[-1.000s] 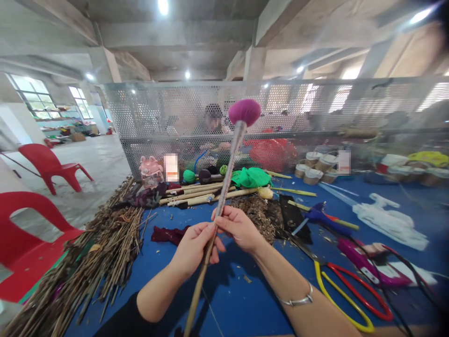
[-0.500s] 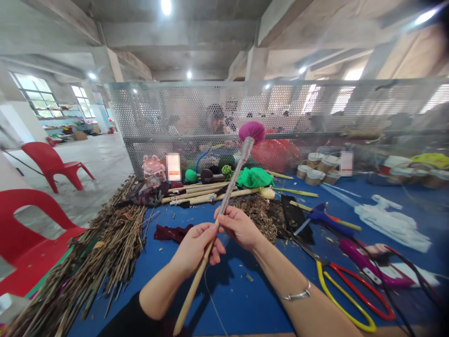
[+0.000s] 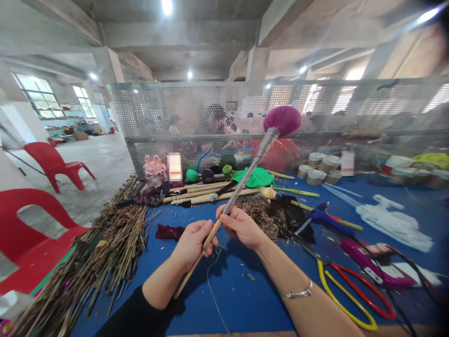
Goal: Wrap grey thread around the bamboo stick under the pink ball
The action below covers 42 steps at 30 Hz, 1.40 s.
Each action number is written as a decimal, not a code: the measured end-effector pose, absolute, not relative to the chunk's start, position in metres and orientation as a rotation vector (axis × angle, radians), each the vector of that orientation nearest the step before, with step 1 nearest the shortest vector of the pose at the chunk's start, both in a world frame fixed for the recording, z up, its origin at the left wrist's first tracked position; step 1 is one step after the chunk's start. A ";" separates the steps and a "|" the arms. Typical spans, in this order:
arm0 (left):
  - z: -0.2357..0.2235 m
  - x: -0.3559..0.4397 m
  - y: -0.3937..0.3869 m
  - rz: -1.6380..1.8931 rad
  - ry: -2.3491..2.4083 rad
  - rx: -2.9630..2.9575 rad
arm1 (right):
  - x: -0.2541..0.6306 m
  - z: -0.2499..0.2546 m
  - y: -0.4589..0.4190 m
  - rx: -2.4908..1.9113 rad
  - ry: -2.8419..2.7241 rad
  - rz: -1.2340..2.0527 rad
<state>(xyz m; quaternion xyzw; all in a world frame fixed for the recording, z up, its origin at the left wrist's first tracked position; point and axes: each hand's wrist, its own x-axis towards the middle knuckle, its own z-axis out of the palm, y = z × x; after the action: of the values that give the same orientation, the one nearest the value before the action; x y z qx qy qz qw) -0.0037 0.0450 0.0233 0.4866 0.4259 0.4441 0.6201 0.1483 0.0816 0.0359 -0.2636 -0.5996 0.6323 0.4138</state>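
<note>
My left hand (image 3: 195,239) is closed around the lower, bare part of a wooden stick (image 3: 214,229). Just above it, my right hand (image 3: 242,227) pinches the stick where a shiny grey wrapping (image 3: 250,171) begins. This wrapping runs up the shaft to a round purple cloth-covered head (image 3: 282,121). The whole mallet-like stick slants up and to the right over the blue table (image 3: 256,299). A thin pale thread (image 3: 210,283) hangs from near my hands down to the table's front edge; where its upper end goes is hidden.
Left lies a heap of dry stems (image 3: 115,248) beside a red chair (image 3: 38,238). Scissors (image 3: 345,295), a purple corded tool (image 3: 377,267) and a white plastic bag (image 3: 393,220) lie right. More sticks (image 3: 203,191), a green cloth (image 3: 257,177) and a perforated metal screen (image 3: 161,112) stand behind.
The purple head has swung right and slightly up and looks larger. The stick slants more, and its lower end has drawn up from the front edge. Both hands keep their hold.
</note>
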 end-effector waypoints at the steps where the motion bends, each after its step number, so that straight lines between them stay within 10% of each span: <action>1: 0.025 -0.003 0.043 1.044 1.002 1.136 | 0.148 0.037 0.081 -0.685 -1.501 1.561; 8: 0.047 0.001 0.034 1.166 1.402 1.899 | 0.144 0.038 0.083 -0.799 -1.372 1.464; 18: 0.037 0.008 0.036 1.018 0.898 1.108 | 0.157 0.041 0.082 -0.626 -1.465 1.640; 42: 0.001 -0.003 0.047 1.135 1.069 1.274 | 0.142 0.010 0.094 -0.911 -1.532 1.563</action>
<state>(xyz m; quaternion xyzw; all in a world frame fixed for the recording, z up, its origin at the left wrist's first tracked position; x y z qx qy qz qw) -0.0029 0.0465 0.0008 0.5347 0.4486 0.4765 0.5346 0.1420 0.0939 0.0104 -0.3560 -0.5989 0.6110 0.3759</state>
